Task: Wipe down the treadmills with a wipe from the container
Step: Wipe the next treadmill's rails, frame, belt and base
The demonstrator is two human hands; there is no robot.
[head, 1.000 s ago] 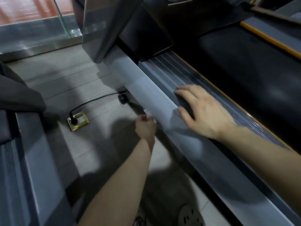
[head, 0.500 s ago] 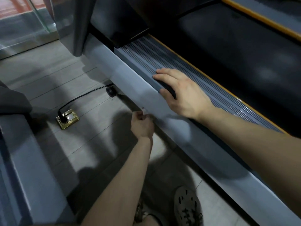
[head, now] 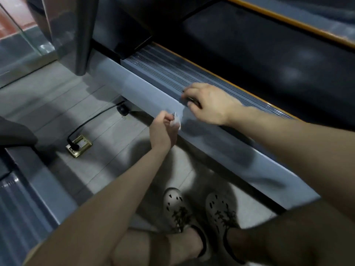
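Note:
A grey treadmill runs diagonally from the top left to the lower right, with a smooth side rail (head: 221,148), a ribbed foot rail (head: 163,68) and a black belt (head: 269,54). My left hand (head: 162,131) grips a crumpled white wipe (head: 176,122) and holds it against the side rail's outer face. On the ribbed rail's edge, just above the wipe, rests my right hand (head: 209,104), its fingers bent over the edge and holding nothing. The wipe container is not in view.
A brass floor socket (head: 79,145) with a black cable (head: 92,120) sits on the grey floor to the left. The treadmill's upright post (head: 76,35) rises at the top left. Another treadmill (head: 28,189) lines the left edge. My two shoes (head: 176,208) stand beside the rail.
My view has tilted down, bringing my legs and shoes into sight. My right hand has slid back along the ribbed rail, closer to my left hand. The wipe shows more clearly now.

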